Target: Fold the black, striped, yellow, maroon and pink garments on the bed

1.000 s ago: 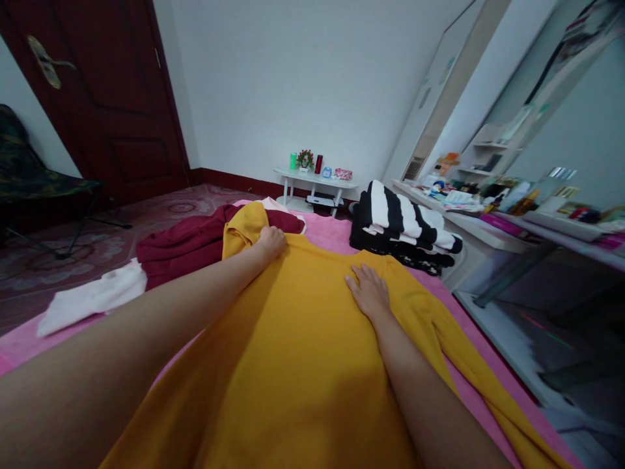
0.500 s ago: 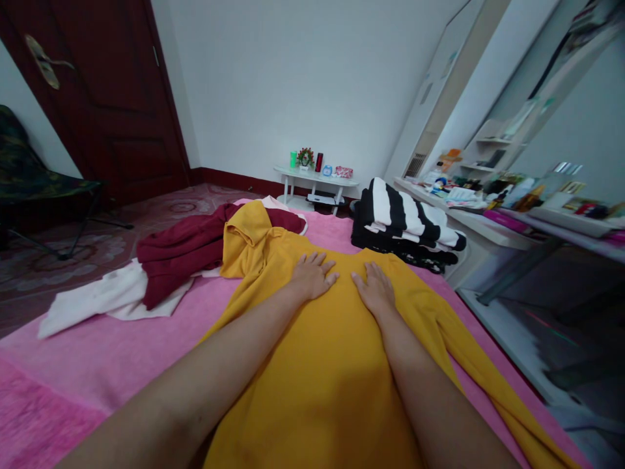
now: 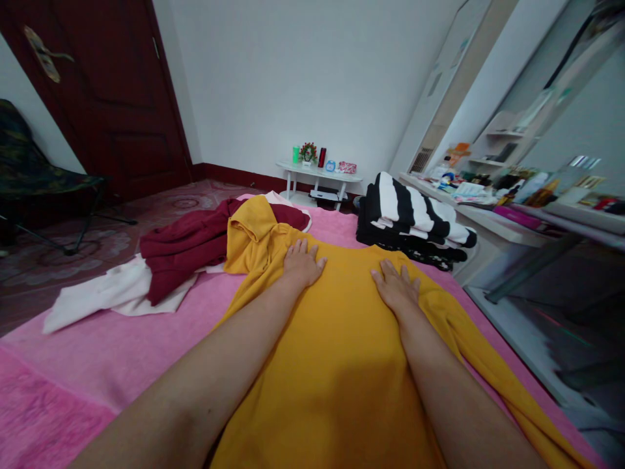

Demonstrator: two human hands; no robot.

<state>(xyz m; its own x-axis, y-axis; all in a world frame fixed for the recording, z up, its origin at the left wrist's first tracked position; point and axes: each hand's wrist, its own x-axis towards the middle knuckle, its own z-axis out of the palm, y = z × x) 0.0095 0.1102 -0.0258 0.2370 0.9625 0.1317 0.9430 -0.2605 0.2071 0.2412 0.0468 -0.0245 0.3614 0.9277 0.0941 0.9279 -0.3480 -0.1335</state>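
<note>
A mustard-yellow long-sleeved top (image 3: 342,339) lies spread out on a pink bed cover (image 3: 195,332), its neckline at the far end. My left hand (image 3: 301,264) rests flat on it near the left shoulder, fingers spread. Palm down by the right shoulder, my right hand (image 3: 398,284) also has its fingers apart. The top's left sleeve (image 3: 251,228) is bunched and folded over beside my left hand. Its other sleeve (image 3: 498,365) stretches down along the right side of the bed. The lower hem is out of view.
Maroon clothing (image 3: 188,238) and a whitish garment (image 3: 102,286) lie in a heap at the left. Folded black-and-white striped clothes (image 3: 415,212) are stacked at the far right. A cluttered dressing table (image 3: 508,225) borders the bed's right side. Beyond stands a small white table (image 3: 317,172).
My hands have slid apart across the top, the left one towards the left shoulder and the right one towards the right shoulder. The view has shifted slightly.
</note>
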